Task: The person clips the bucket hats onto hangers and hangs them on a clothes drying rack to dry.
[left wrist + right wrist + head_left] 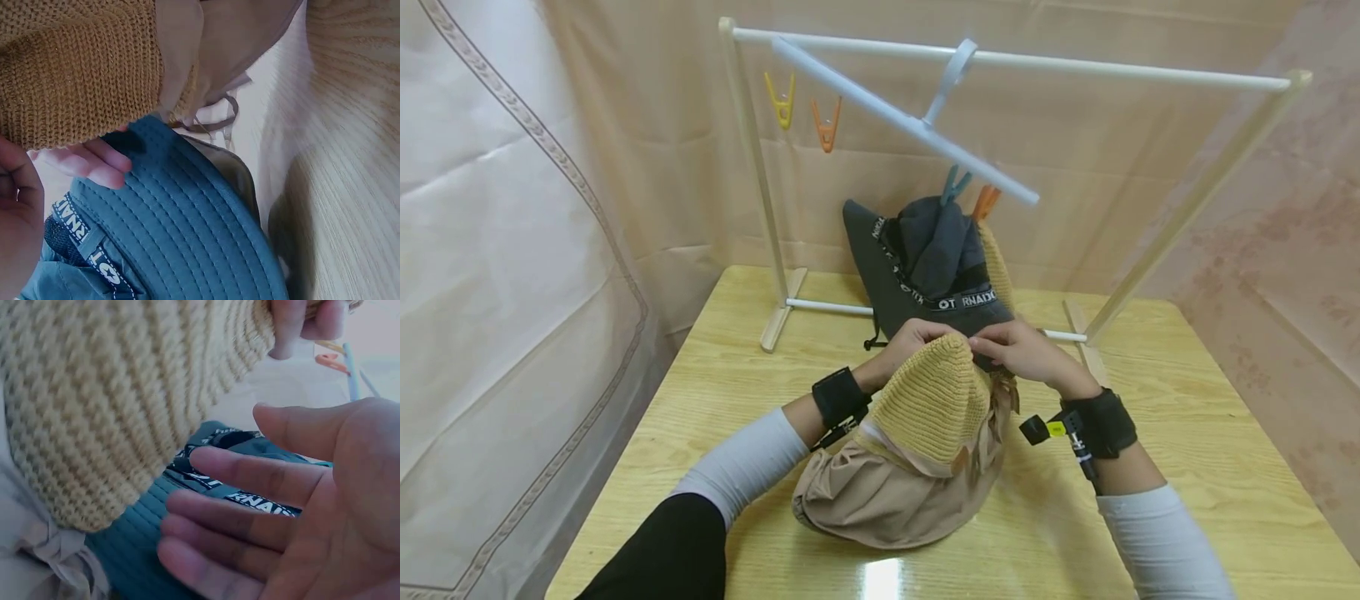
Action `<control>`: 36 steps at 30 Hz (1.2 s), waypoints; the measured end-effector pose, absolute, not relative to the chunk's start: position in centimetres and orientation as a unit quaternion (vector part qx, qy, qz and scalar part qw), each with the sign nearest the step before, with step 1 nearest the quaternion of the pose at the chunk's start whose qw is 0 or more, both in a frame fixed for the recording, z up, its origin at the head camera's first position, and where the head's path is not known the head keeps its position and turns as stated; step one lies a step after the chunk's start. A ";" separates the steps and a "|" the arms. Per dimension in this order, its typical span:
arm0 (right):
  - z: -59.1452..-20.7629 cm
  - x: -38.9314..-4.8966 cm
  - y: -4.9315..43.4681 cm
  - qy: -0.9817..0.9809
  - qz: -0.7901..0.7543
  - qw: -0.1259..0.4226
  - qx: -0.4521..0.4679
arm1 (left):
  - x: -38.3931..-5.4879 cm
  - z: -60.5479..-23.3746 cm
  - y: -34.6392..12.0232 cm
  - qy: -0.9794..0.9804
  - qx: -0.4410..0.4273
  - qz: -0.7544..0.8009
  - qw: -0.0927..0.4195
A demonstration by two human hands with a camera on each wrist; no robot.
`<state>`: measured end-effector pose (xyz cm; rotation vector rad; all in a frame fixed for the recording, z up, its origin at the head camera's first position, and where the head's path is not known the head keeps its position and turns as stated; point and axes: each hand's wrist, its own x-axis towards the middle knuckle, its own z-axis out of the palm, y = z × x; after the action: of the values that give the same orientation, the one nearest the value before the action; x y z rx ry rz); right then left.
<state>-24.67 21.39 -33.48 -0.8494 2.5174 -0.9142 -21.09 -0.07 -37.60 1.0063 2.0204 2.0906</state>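
A sun hat with a mustard knit crown [928,400] and a wide beige cloth brim [895,500] is held up at its pointed top, the brim low over the table. My left hand [917,340] pinches the top of the crown; in the right wrist view its fingertips [289,328] grip the knit. My right hand [1026,350] is beside the crown's tip. In the right wrist view that hand [269,512] has its fingers extended and thumb apart, holding nothing. Right behind is a dark grey bucket hat [887,275] with a lettered band, its stitched brim [181,219] nearest the hands.
A white rack [1075,68] stands on the wooden table [700,467]. From its bar hangs a tilted pale blue hanger [895,117] with yellow [782,104] and orange [827,129] clips; a blue clip [953,185] and another orange clip [987,202] are at the grey hat. More mustard knit [996,262] shows behind.
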 end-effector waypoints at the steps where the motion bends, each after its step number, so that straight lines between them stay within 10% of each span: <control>1: -33.6 -24.7 21.4 0.887 -0.317 0.159 -0.297 | -20.9 -37.4 -0.1 0.658 0.323 0.680 0.032; 36: -32.2 -22.0 20.7 0.770 -0.484 0.126 -0.396 | -20.7 -35.5 -2.1 0.632 0.315 0.707 -0.034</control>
<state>-21.97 20.66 -32.20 -1.1543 2.2423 -1.4096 -20.71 -2.06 -35.45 1.0104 2.0301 2.2708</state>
